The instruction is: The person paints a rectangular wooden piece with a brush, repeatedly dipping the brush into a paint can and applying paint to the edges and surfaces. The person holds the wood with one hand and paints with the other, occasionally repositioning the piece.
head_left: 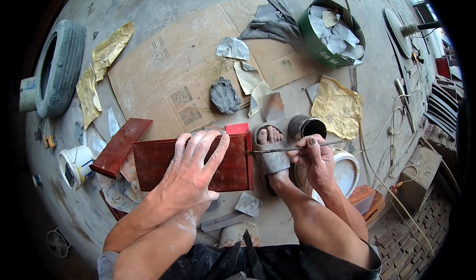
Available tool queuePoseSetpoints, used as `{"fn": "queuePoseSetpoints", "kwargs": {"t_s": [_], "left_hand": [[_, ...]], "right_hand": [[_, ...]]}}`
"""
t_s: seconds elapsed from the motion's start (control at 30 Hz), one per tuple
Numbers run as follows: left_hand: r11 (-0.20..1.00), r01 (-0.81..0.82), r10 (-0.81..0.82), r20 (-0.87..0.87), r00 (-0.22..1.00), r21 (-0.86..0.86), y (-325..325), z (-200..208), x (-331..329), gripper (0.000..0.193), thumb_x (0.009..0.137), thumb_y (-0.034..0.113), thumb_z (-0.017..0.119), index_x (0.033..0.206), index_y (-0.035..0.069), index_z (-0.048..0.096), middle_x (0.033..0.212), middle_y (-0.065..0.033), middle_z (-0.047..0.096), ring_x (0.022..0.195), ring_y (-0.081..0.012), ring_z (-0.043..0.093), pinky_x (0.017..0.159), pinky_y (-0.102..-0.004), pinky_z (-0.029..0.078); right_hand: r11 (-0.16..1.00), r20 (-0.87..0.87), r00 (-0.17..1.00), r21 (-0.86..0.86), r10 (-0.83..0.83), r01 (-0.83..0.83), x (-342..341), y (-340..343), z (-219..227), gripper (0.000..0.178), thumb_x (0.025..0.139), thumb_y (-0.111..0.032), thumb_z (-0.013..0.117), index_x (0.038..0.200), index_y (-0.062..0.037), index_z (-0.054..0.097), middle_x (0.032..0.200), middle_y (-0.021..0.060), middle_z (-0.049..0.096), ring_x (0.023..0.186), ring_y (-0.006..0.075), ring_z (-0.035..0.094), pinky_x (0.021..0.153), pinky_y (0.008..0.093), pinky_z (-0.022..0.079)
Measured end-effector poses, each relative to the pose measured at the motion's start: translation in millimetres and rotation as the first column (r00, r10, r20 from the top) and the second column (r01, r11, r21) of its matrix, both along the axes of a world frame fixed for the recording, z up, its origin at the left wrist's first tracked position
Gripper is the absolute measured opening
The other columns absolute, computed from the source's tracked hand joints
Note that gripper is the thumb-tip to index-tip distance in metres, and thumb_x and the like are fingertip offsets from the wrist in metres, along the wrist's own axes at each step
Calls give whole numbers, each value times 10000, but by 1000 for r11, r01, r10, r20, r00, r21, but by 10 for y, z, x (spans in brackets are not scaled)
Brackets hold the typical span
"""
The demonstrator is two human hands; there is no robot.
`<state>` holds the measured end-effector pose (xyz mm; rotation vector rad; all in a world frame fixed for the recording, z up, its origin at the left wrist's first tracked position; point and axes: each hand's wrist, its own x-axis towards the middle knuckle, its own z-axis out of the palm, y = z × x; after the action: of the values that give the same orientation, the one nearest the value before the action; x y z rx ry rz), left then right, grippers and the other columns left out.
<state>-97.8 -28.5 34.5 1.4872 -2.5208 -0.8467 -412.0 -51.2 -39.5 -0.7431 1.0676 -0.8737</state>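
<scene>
My left hand [196,163] spans a dark red-brown, glossy wooden box [153,167], fingers over its top and thumb at the near edge. In my right hand [320,163] is a slim brush [277,150], pinched between thumb and fingers. Its tip meets the box's right end, and its other end points right. A dark round can [307,127] stands just beyond my right hand, its inside black. At the box's far edge lies a small bright red piece [237,128]. Another red-brown board [121,147] leans to the left of the box, close to a white bucket [75,167].
Flattened cardboard [163,77] covers the floor ahead, with a grey crumpled rag [224,95] and sandpaper scraps on it. A green tub [317,46] of paper pieces stands far right. A tyre [60,68] sits far left. Cables [364,146] run along the right. My sandalled foot [270,148] is beside the box.
</scene>
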Motion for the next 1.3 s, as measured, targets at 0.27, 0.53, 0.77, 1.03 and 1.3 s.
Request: {"fn": "queuePoseSetpoints", "kwargs": {"t_s": [0.27, 0.53, 0.77, 1.03, 1.3], "left_hand": [[1000, -26, 26, 1, 1000, -1, -10, 17, 13, 1251, 432, 210, 923, 1520, 4, 341, 1437, -211, 388, 1337, -390, 394, 1106, -554, 297], [999, -33, 33, 13, 999, -3, -26, 12, 26, 1245, 438, 206, 920, 1520, 1, 339, 1437, -212, 386, 1323, -395, 393, 1108, -553, 293], [998, -56, 56, 19, 998, -10, -9, -14, 43, 1258, 437, 198, 918, 1528, 0, 324, 1437, -216, 384, 1329, -394, 380, 1107, -552, 291], [998, -69, 69, 28, 997, -7, -3, -33, 58, 1253, 444, 202, 923, 1527, 2, 326, 1437, -217, 384, 1328, -398, 381, 1111, -547, 291], [998, -68, 68, 21, 997, -6, -6, -29, 59, 1259, 436, 214, 928, 1525, 6, 331, 1439, -215, 378, 1327, -397, 381, 1109, -548, 292]], "right_hand": [[1000, -51, 998, 16, 27, -26, -33, 76, 33, 330, 1091, -306, 464, 1012, -11, 590, 881, 164, 741, 729, 121, 660, 652, 234, 498], [998, -48, 997, 2, 55, -55, -54, 131, 87, 299, 1087, -266, 476, 1007, -2, 591, 872, 159, 740, 727, 132, 674, 658, 241, 514], [994, -42, 994, -20, 105, -106, -79, 176, 135, 289, 1081, -250, 492, 1011, 9, 601, 874, 151, 731, 746, 137, 673, 663, 247, 519], [986, -89, 982, 6, 166, -166, -114, 208, 154, 311, 1083, -245, 487, 998, 24, 619, 846, 104, 705, 722, 128, 649, 669, 255, 509], [989, -110, 984, -14, 142, -145, -100, 197, 106, 313, 1083, -259, 484, 997, 14, 609, 865, 121, 728, 715, 123, 649, 674, 253, 514]]}}
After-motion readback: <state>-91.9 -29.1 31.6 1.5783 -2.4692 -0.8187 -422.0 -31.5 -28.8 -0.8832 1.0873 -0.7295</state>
